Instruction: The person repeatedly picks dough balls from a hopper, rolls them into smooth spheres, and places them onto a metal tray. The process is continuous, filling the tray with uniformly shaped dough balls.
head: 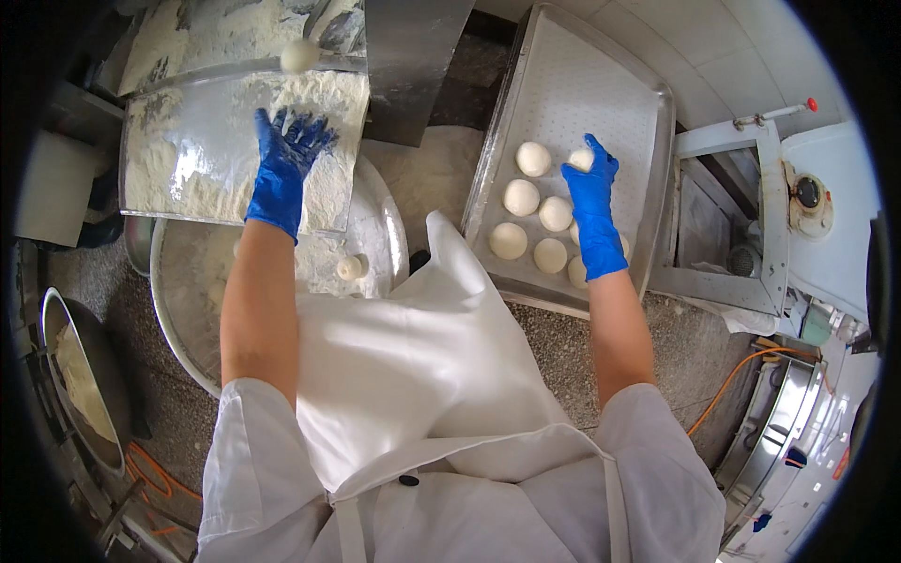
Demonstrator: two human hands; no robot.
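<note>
My left hand (285,169), in a blue glove dusted with flour, is spread over the floured metal chute (218,151) and holds nothing. Beyond its fingertips, a dough ball (299,56) is at the upper edge of the chute. My right hand (593,204), also blue-gloved, is over the metal tray (605,77), its thumb and fingers around a round dough ball (580,160). Several dough balls, such as the near-left one (508,241), lie in the tray's lower half; my right hand and wrist partly hide some of them.
Below the chute stands a large round metal basin (391,232) with flour and a small dough piece (350,267). A bowl of floury material (84,380) is at far left. A metal frame (771,211) adjoins the tray's right side. An orange cable (732,376) runs at lower right.
</note>
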